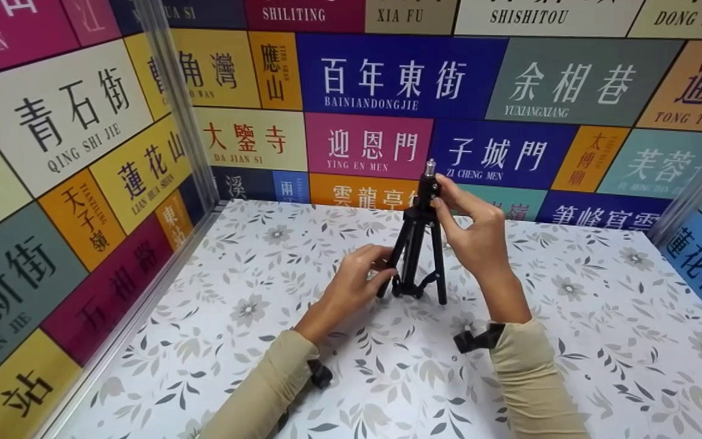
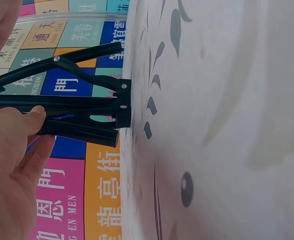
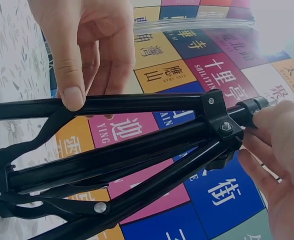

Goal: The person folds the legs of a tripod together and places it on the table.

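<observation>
A small black tripod (image 1: 412, 250) stands upright on the patterned tabletop, its legs partly spread and a silver screw stud (image 1: 430, 167) at its top. My left hand (image 1: 360, 277) pinches one leg low down between thumb and fingers; the right wrist view shows that thumb (image 3: 72, 95) lying on the leg. With thumb and fingers my right hand (image 1: 476, 228) grips the top of the column just below the stud. In the left wrist view, the lower bracket (image 2: 122, 102) joining the leg braces sits right at the tabletop.
The table (image 1: 253, 366) has a white cover with grey leaves and flowers. Colourful sign-printed panels (image 1: 400, 76) rise behind it and on both sides, with a clear corner strip (image 1: 183, 110) at the left. Black camera mounts (image 1: 479, 338) are strapped on both wrists.
</observation>
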The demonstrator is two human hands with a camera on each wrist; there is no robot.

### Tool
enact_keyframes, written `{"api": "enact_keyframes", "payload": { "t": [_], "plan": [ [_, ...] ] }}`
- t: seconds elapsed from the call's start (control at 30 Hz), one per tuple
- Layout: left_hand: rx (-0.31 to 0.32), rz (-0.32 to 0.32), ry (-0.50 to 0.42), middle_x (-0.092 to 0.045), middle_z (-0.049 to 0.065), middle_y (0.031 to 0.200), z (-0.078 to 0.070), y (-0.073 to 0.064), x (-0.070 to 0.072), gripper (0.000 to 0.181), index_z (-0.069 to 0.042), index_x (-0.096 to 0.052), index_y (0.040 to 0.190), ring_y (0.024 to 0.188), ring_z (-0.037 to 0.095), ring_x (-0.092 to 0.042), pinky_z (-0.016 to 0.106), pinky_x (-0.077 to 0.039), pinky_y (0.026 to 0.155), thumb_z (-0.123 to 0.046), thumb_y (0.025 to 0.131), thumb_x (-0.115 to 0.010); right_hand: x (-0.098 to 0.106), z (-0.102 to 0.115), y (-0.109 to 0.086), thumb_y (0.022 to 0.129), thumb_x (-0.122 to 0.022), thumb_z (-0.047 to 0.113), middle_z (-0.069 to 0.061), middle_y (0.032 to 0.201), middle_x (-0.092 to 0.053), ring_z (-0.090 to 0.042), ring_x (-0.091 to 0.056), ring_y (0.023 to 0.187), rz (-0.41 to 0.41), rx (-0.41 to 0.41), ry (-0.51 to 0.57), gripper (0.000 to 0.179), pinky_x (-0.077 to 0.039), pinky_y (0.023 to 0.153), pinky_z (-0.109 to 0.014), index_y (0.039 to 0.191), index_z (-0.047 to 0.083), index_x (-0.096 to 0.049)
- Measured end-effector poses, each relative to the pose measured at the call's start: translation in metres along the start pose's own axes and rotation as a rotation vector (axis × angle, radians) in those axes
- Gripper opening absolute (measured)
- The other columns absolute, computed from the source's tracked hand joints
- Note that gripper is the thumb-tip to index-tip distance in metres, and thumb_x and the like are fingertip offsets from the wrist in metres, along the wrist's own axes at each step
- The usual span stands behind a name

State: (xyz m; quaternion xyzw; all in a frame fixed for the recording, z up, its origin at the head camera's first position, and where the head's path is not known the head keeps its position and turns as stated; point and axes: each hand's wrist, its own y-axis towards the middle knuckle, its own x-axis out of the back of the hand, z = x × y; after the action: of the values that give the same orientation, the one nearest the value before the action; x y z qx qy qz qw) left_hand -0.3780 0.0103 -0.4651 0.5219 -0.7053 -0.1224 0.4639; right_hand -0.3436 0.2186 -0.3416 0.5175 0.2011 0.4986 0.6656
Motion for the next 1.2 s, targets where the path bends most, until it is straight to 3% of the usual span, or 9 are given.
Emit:
{"api": "enact_keyframes", "payload": {
  "t": [1.2],
  "plan": [
    [0.008,-0.03,-0.004,-0.071,0.006,0.111,-0.0002,0.0042,-0.0078,0.029,-0.004,-0.066,0.119,0.098,0.014,-0.071,0.018,-0.06,0.086,-0.008,0.091,-0.073,0.0007,0.0011,-0.0003,0.09,-0.07,-0.005,-0.015,0.113,-0.075,-0.025,-0.076,0.096,0.006,-0.034,0.001,0.041,-0.061,0.083,-0.023,0.129,0.005,-0.068]
  ]
}}
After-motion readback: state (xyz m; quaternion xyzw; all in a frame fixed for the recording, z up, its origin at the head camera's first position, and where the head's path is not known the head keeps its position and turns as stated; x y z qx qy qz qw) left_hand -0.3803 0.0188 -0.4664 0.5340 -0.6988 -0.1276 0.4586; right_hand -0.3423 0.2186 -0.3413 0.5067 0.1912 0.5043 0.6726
